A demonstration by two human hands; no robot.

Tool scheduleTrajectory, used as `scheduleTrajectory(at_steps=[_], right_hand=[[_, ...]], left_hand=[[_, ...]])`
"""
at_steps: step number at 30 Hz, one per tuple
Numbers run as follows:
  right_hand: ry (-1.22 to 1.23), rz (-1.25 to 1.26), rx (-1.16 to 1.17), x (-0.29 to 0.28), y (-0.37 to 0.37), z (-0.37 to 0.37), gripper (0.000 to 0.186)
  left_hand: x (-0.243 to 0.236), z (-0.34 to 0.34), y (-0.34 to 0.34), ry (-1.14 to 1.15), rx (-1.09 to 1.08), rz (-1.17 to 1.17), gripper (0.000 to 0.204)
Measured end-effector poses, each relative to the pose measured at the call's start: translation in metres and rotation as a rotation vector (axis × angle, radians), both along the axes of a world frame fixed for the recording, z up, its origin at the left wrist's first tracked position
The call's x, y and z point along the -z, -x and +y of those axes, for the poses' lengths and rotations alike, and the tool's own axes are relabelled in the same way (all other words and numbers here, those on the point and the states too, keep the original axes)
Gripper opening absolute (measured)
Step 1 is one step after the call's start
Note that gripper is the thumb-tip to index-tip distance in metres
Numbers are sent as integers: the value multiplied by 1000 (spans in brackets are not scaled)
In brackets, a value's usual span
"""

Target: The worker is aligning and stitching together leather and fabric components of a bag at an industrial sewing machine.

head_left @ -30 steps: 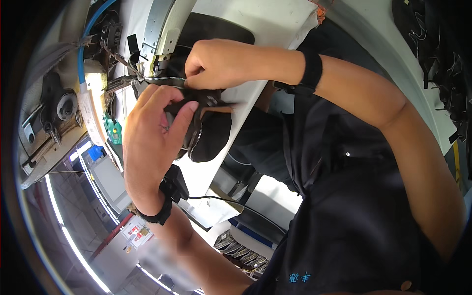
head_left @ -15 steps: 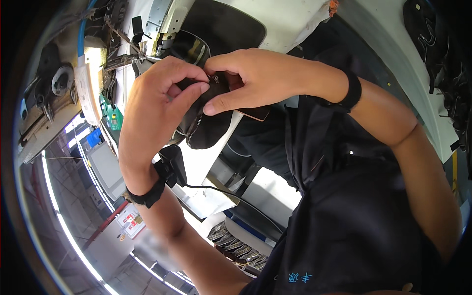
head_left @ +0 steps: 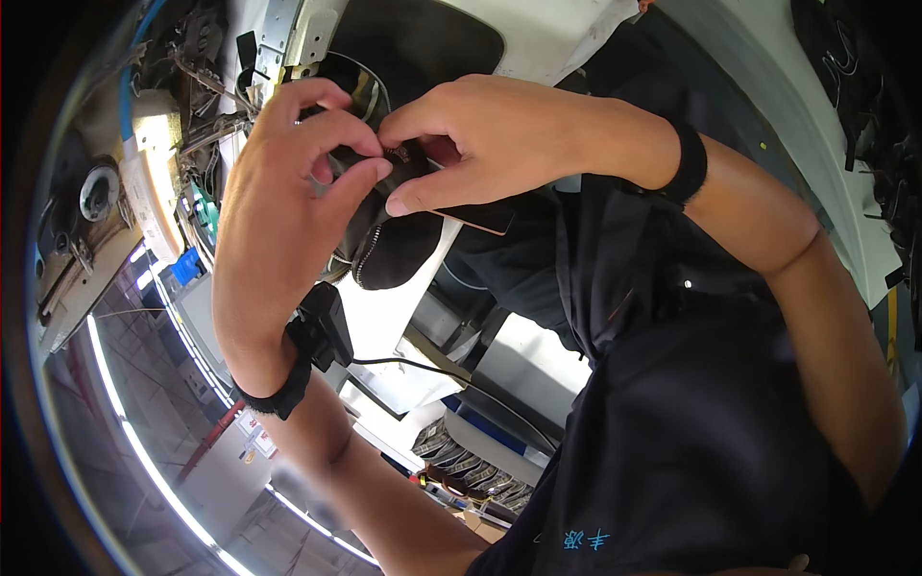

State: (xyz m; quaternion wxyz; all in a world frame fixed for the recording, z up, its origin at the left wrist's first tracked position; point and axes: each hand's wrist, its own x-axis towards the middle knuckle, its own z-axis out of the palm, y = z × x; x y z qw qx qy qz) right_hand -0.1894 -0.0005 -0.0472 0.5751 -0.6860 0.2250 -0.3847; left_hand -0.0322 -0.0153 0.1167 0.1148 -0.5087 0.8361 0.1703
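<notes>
Held item: small black part [head_left: 384,178], pinched between both your hands, raised in front of the white panel [head_left: 538,38].
Left hand [head_left: 288,192]: fingers curled shut on the part's left end.
Right hand [head_left: 480,134]: thumb and forefinger closed on its right end, touching your left fingertips.
Long axis: roughly left-right, between the hands.
Nearer hand: neither; both in contact.
Count: one part, two hands, two black wristbands.
</notes>
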Motion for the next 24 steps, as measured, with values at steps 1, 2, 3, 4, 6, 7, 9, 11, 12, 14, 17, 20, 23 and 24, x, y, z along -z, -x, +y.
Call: scheduleTrajectory(at_steps=[1, 2, 3, 4, 6, 7, 9, 11, 12, 14, 17, 20, 23, 24], right_hand=[[29, 1, 8, 1, 0, 0, 42], [64, 0, 22, 2, -1, 0, 42], [52, -2, 11, 2, -2, 0, 42], [69, -7, 15, 2, -3, 0, 42], [85, -12, 18, 1, -4, -1, 42], [82, -18, 17, 0, -4, -1, 41], [79, -25, 19, -1, -3, -3, 40], [98, 20, 10, -2, -2, -4, 41], [86, 7, -1, -2, -2, -4, 41], [31, -29, -18, -2, -1, -4, 43], [-5, -39, -36, 0, -1, -4, 42], [-100, -84, -53, 0, -5, -2, 40], [-143, -100, -37, 1, -8, 2, 41], [-144, -103, -41, 2, -9, 2, 41]], left_hand=[[1, -1, 1, -6, -5, -10, 14], [0, -2, 1, -17, 9, -17, 14], [0, -3, 0, -16, 20, -16, 14], [-1, -4, 0, -28, 21, -27, 14], [-3, -7, -3, -59, 56, -23, 14], [-6, -10, -4, -61, 56, -24, 14], [-9, -14, -5, -166, -30, -16, 13], [-8, -18, -5, -240, -67, -14, 12], [-8, -19, -4, -311, -143, -32, 11], [-8, -18, -3, -336, -193, -11, 11], [-9, -16, -2, -378, -302, 0, 10], [-8, -15, -4, -395, -353, 17, 9], [-6, -18, -7, -400, -331, 43, 9], [-6, -19, -8, -403, -313, 36, 9]])
